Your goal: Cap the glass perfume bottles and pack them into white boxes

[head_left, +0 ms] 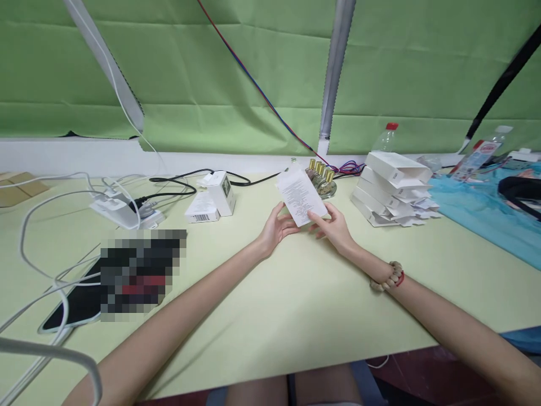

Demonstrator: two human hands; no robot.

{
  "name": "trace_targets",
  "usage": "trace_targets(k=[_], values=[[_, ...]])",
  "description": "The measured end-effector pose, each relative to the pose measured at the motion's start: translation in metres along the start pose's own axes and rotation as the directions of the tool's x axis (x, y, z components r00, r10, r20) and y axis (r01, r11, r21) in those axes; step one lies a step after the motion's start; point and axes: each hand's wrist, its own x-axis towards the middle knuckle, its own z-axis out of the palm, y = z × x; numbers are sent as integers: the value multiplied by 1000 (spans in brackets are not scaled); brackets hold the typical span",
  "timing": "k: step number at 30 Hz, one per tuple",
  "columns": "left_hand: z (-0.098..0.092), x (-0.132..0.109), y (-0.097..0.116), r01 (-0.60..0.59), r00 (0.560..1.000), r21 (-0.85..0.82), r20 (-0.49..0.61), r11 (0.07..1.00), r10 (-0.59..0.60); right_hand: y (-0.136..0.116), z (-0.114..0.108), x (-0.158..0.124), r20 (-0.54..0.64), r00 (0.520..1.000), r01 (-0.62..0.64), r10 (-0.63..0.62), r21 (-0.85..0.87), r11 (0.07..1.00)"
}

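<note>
A white carton (301,194) with lines of small print is held up, tilted, above the table. My right hand (332,228) grips its lower right corner, thumb on the printed face and fingers behind. At the lower left edge, my left hand (276,230) has its thumb against the carton and its fingers curved under it. Just behind the carton stand several glass bottles with gold necks (321,177), partly hidden by it.
Stacked white cartons (391,189) with open flaps stand right. Two small white boxes (211,203) sit left of centre. A power strip (127,208), cables and a dark, pixelated device (84,293) lie left. Plastic bottles (482,152) and blue sheeting (465,208) are far right.
</note>
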Motion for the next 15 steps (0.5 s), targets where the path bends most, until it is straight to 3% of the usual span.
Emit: trace_targets(k=[3, 8, 10, 15], values=[[-1, -2, 1, -3, 1000, -41, -5, 999, 3, 0, -1, -3, 129, 989, 63, -64, 19, 998], [-10, -2, 7, 42, 998, -259, 55, 965, -29, -1, -1, -7, 421, 903, 92, -86, 6, 996], [-12, -1, 9, 78, 996, -312, 66, 947, -60, -1, -1, -7, 428, 901, 90, -70, -27, 996], [-13, 1, 9, 100, 994, -383, 86, 918, -72, 2, 0, -4, 293, 954, 66, -56, -22, 998]])
